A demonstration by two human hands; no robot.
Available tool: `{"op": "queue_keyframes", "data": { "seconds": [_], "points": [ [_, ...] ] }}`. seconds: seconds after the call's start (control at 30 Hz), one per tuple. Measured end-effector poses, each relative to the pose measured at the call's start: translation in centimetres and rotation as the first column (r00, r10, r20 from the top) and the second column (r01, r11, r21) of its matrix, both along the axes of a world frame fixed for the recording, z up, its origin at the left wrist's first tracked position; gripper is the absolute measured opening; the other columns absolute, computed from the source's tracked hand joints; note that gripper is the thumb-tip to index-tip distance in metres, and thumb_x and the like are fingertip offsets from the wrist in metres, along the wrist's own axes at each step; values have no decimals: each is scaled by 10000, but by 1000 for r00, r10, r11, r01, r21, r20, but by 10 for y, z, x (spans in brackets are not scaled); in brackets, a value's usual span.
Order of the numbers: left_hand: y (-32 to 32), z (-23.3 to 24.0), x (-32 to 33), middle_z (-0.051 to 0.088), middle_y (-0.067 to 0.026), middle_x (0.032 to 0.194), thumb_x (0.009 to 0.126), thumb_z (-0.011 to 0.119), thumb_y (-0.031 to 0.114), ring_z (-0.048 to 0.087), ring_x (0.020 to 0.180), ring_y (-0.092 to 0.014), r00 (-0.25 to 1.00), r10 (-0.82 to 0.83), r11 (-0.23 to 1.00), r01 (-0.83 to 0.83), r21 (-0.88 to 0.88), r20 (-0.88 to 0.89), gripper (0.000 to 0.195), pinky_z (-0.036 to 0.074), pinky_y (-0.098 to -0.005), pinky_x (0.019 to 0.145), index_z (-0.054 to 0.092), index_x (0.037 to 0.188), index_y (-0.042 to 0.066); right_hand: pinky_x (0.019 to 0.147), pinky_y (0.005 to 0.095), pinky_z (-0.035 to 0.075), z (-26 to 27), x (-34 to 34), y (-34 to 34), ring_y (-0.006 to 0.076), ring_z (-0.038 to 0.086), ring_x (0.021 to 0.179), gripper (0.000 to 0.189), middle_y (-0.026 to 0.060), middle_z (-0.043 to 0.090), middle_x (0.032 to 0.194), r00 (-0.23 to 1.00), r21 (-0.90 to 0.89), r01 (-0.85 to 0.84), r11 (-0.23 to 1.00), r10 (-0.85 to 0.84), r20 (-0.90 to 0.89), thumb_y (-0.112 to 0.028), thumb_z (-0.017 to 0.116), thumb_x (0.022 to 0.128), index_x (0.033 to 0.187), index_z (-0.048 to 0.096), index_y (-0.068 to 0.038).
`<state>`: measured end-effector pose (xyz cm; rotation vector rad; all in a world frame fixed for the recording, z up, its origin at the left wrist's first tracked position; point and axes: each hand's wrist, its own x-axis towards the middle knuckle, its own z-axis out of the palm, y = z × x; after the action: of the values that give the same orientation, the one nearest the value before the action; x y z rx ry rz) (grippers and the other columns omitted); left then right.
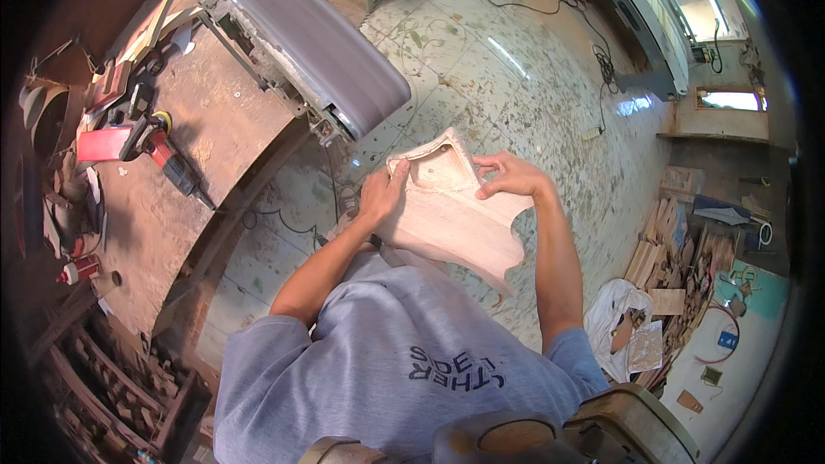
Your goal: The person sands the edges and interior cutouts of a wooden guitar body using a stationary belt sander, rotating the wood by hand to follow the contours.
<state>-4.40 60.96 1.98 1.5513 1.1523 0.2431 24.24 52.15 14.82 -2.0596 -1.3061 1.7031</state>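
Note:
A pale carved wooden piece [445,225] is held in front of my body, above the floor. Its far end has a hollowed recess [441,171] with a rough, fuzzy rim, and its right side is cut in scalloped curves. My left hand [383,190] grips the left edge by the recess, thumb on the rim. On the other side, my right hand [515,175] has its thumb and fingers at the recess's right edge. Just beyond the piece is a belt sander [316,45] with a wide grey belt, which looks blurred along its length.
To the left, a dusty workbench [213,142] carries an angle grinder [171,158] and a red-and-white bottle [78,269]. Cables [602,64] trail over the speckled tile floor [412,64]. Wood offcuts [693,270] and a white sack [612,309] lie at right.

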Motion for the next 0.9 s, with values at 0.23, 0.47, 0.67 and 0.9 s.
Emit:
{"op": "queue_keyframes", "data": {
  "seconds": [0.23,0.47,0.67,0.9],
  "points": [
    [-4,13,2,684,-324,871,980,452,683,674,912,-488,998,-21,999,23,36,-53,788,498,-536,838,722,981,-57,963,409,500,6,-30,-1,313,667,1134,912,227,707,1189,959,142,139,980,-169,227,-637,769,775,1406,578,-6],
    [-13,32,3,689,-298,865,991,516,582,692,858,-447,998,-31,996,26,90,49,640,508,-500,797,730,1010,-21,862,515,514,20,-92,22,467,683,946,658,264,716,872,784,378,129,917,-328,527,-617,635,906,1174,630,-16],
    [-18,17,-4,703,-257,866,989,542,536,682,862,-454,995,-63,989,51,136,79,560,516,-494,785,727,1076,14,855,504,512,-22,-49,-2,471,676,925,588,252,718,936,891,440,333,834,-431,144,-564,610,953,1178,634,-21],
    [-12,16,-21,715,-214,988,994,554,431,683,881,-433,897,-128,967,19,254,422,462,523,-469,787,696,1128,12,827,493,523,40,-78,-41,472,674,945,737,293,692,1009,962,326,-44,944,-47,268,-651,710,834,1166,589,-4]
  ]
}}
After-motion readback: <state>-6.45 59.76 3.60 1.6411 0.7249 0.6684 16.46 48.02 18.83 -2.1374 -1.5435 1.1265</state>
